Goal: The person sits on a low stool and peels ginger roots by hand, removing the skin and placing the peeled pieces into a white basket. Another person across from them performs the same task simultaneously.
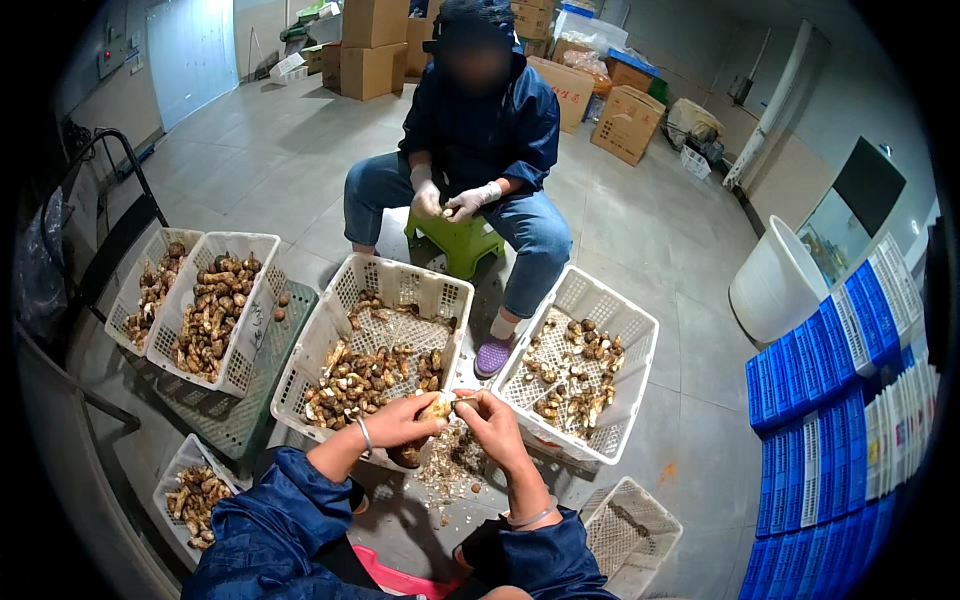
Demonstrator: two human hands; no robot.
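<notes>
My left hand (409, 420) grips a thick mushroom (436, 407), its pale stem end pointing right. A brown cap (407, 454) shows below my palm; I cannot tell whether it belongs to the same mushroom. Against the stem end, my right hand (491, 424) pinches a small thin tool (466, 403), mostly hidden by the fingers. Just beyond my left hand stands a large white plastic crate (463, 300) with many brown mushrooms (360, 382). To the right, another white crate (651, 352) holds scattered mushrooms (581, 375). Trimmings (454, 457) litter the floor beneath my hands.
A co-worker (480, 127) in gloves sits opposite on a green stool (457, 240), handling a small piece. Filled crates (251, 322) rest on a green pallet (289, 330) at left. Smaller crates (169, 480) (660, 540) flank me. Blue crates (810, 435) are stacked right.
</notes>
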